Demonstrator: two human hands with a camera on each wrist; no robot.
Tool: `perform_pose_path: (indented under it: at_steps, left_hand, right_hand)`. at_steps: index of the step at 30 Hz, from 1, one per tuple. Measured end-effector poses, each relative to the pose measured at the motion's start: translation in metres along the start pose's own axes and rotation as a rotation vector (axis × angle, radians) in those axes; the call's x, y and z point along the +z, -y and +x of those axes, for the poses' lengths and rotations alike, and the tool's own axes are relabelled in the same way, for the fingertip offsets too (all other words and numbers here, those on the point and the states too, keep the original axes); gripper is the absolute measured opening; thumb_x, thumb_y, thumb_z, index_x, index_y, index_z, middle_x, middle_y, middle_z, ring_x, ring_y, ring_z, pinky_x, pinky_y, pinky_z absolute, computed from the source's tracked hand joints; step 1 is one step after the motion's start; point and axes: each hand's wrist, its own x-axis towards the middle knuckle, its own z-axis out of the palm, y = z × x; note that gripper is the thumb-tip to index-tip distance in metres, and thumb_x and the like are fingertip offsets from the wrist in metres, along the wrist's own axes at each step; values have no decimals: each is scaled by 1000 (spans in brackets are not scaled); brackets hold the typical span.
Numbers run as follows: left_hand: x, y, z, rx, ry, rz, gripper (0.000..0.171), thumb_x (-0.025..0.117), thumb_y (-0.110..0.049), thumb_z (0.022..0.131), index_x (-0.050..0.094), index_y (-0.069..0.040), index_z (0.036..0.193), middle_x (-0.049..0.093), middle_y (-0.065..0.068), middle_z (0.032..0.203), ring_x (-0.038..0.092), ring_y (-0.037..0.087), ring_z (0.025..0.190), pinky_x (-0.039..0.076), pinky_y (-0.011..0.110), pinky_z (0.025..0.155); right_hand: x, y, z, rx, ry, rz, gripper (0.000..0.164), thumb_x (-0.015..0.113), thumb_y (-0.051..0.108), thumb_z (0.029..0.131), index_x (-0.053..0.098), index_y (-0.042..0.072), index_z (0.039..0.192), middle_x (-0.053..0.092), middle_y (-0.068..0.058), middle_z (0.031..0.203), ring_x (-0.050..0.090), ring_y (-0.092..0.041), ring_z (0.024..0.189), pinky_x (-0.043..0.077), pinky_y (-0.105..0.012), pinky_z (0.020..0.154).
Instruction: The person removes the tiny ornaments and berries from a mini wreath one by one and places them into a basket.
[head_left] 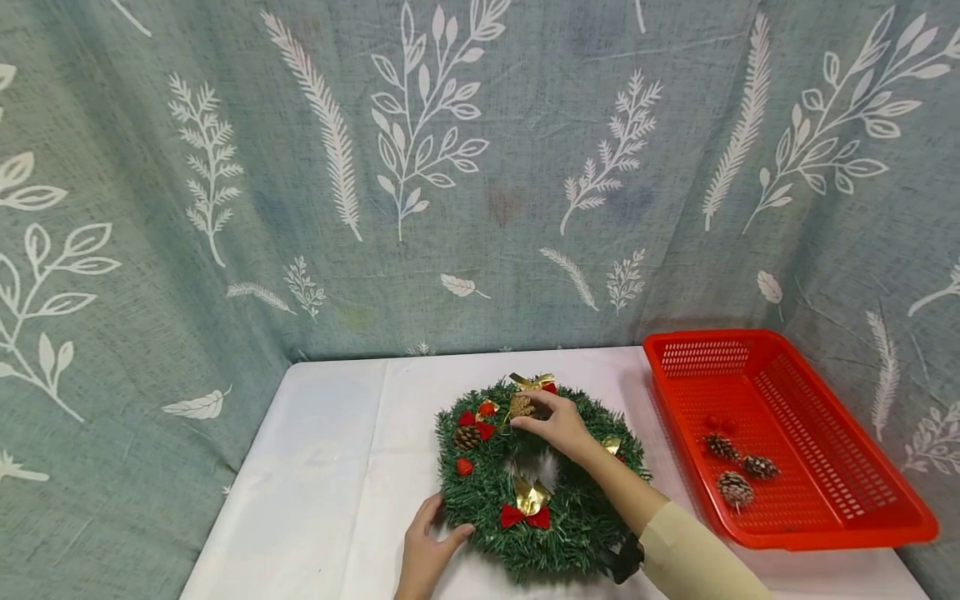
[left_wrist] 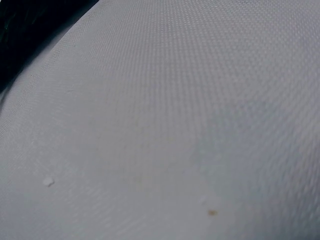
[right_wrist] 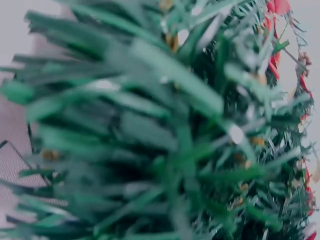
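A green Christmas wreath (head_left: 480, 492) lies flat on the white-covered table in the head view. My right hand (head_left: 558, 425) reaches across the wreath and pinches a golden-brown pine cone (head_left: 521, 406) between thumb and fingers, over its upper part. At the lower left, my left hand (head_left: 429, 546) holds the wreath's outer edge, its thumb tip against the green needles. Beside the held cone sit a brown pine cone (head_left: 467, 437) and a red bow (head_left: 485, 431). A gold bow (head_left: 531, 497) decorates the near side. Blurred needles (right_wrist: 150, 125) fill the right wrist view.
A red plastic basket (head_left: 855, 533) stands at the table's right side. It contains several frosted pine cones (head_left: 734, 489) and small red berries (head_left: 720, 423). The white tablecloth (head_left: 322, 467) stretches left of the wreath. A grey-green leaf-patterned curtain (head_left: 495, 292) hangs behind the table.
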Motion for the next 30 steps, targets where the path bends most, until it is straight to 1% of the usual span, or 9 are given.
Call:
perform_pose_path:
  at_steps: [2, 5, 9, 11, 12, 16, 21, 26, 30]
  left_hand:
    - [0, -1, 0, -13, 6, -6, 62, 81, -35, 72, 59, -10, 125, 60, 3, 124, 55, 21, 114, 49, 37, 95]
    - [-1, -2, 1, -18, 11, -7, 63, 81, -35, 73, 59, -9, 126, 59, 3, 124, 55, 22, 114, 49, 38, 96]
    - [0, 1, 1, -14, 4, 9, 64, 81, -34, 73, 59, -6, 125, 60, 7, 124, 55, 25, 114, 49, 41, 95]
    - [1, 2, 1, -12, 1, 13, 64, 81, -33, 72, 59, -4, 125, 59, 9, 124, 56, 27, 114, 48, 42, 95]
    - [1, 3, 1, -13, 0, 14, 65, 81, -33, 73, 58, -3, 125, 59, 10, 124, 55, 28, 114, 48, 43, 95]
    - [0, 2, 1, -19, 7, 15, 67, 80, -34, 74, 57, -1, 127, 58, 13, 125, 55, 30, 116, 48, 44, 95]
    - [1, 3, 2, -15, 7, 20, 66, 80, -35, 74, 57, -2, 127, 58, 11, 125, 55, 29, 115, 48, 43, 95]
    - [2, 3, 2, 2, -3, 23, 64, 80, -35, 73, 59, -5, 125, 60, 7, 123, 56, 26, 113, 49, 41, 94]
    - [2, 3, 1, 0, -10, 21, 64, 81, -33, 73, 58, -3, 125, 60, 9, 123, 56, 26, 112, 50, 41, 93]
  right_hand:
    - [-4, -1, -1, 5, -11, 9, 52, 78, 30, 77, 63, 14, 124, 66, -7, 108, 64, -18, 90, 56, -31, 74]
    - [-11, -2, -3, -14, -14, 30, 51, 78, 28, 78, 63, 13, 124, 66, -8, 110, 64, -18, 90, 56, -29, 73]
    - [-20, 18, -12, -31, -5, 16, 48, 75, 19, 81, 61, 4, 125, 65, -14, 113, 64, -23, 92, 56, -31, 75]
    - [-23, 20, -14, -31, -5, 9, 48, 75, 16, 82, 60, 1, 125, 65, -15, 113, 64, -26, 94, 56, -33, 77]
    - [-24, 21, -15, -27, -3, 2, 49, 75, 16, 81, 60, 2, 125, 65, -15, 113, 63, -27, 95, 56, -33, 78]
    - [-28, 5, -14, -44, -5, 1, 50, 77, 22, 79, 61, 7, 125, 66, -11, 111, 63, -23, 94, 55, -32, 76]
    - [-36, 5, -21, -69, -5, -26, 48, 77, 26, 80, 63, 11, 123, 67, -7, 108, 63, -17, 92, 55, -34, 76]
    - [-44, 8, -29, -79, -17, -65, 48, 77, 27, 79, 63, 12, 122, 68, -6, 102, 63, -20, 92, 54, -39, 79]
    - [-52, 9, -34, -71, -27, -51, 47, 78, 27, 78, 64, 13, 121, 68, -6, 101, 63, -22, 92, 54, -35, 76]
